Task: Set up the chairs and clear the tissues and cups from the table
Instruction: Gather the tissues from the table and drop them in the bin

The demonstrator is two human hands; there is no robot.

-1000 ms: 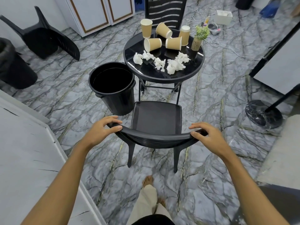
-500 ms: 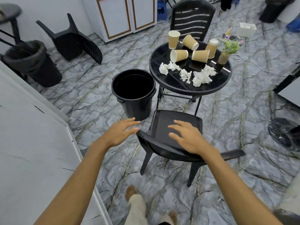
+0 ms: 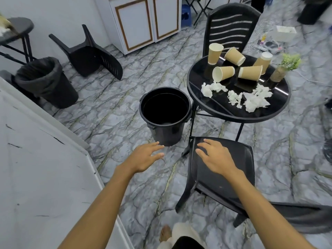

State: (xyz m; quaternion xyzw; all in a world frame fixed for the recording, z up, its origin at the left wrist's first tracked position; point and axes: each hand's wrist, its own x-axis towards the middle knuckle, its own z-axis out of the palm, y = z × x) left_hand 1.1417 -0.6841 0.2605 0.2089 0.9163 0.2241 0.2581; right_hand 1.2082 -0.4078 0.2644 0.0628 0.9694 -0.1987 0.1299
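Both hands empty, fingers wide: left hand (image 3: pixel 145 158) over floor, right hand (image 3: pixel 214 157) above near chair (image 3: pixel 231 178) seat, poss. touching. Paper cups (image 3: pixel 223 72), tissues (image 3: pixel 255 100) on bench (image 3: pixel 224 108).

From my feed, both arms are bare all the way up to the frame edge, no sleeves, no watch, no rings that I can spot on the left hand (image 3: pixel 143 157) or right hand (image 3: pixel 214 157). Nails look short and plain. Down near the bottom there's a leg in loose cream trousers (image 3: pixel 181 234), and the foot (image 3: pixel 165 234) poking out of them is bare, no shoe or sock. Some dark fabric (image 3: pixel 186 243) sits right at the bottom edge, can't tell what garment that is.
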